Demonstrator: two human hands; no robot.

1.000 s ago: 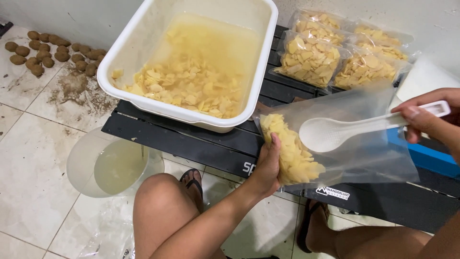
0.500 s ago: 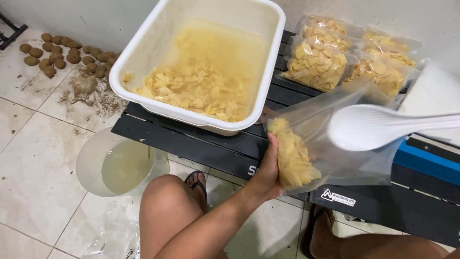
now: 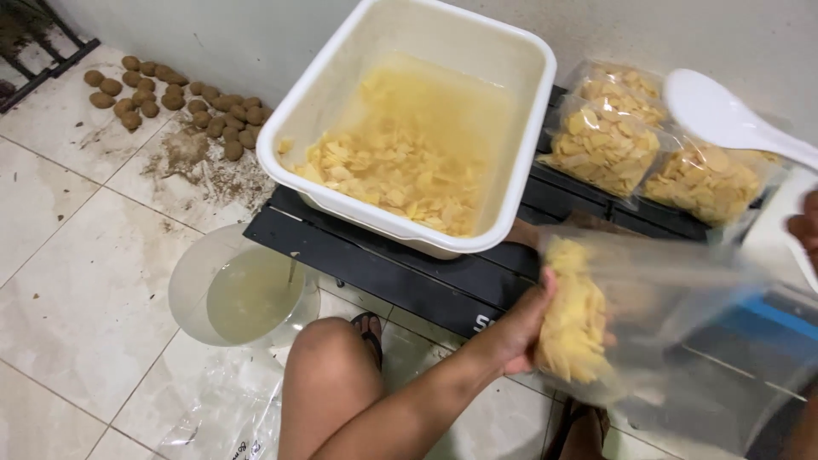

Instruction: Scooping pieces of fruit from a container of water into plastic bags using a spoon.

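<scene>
My left hand (image 3: 520, 328) grips a clear plastic bag (image 3: 682, 341) by its lower end, where a clump of yellow sliced chips (image 3: 573, 328) has settled. My right hand (image 3: 805, 230) shows only at the right edge; it holds a white plastic ladle (image 3: 724, 115), lifted above and to the right of the bag. A white rectangular tub (image 3: 409, 111) of wet yellow slices in cloudy liquid stands tilted on a black slatted table (image 3: 383, 273), just left of the bag.
Several filled clear bags of slices (image 3: 656, 153) lie on the table's far right. A clear basin of water (image 3: 243, 285) sits on the tiled floor by my knee (image 3: 328, 358). Small brown tubers (image 3: 179, 102) lie by the wall. Loose plastic sheeting (image 3: 221, 417) lies below.
The ladle has come out of the bag's mouth and risen up and to the right. The view has shifted so the tub and floor sit further right. My left hand keeps its hold.
</scene>
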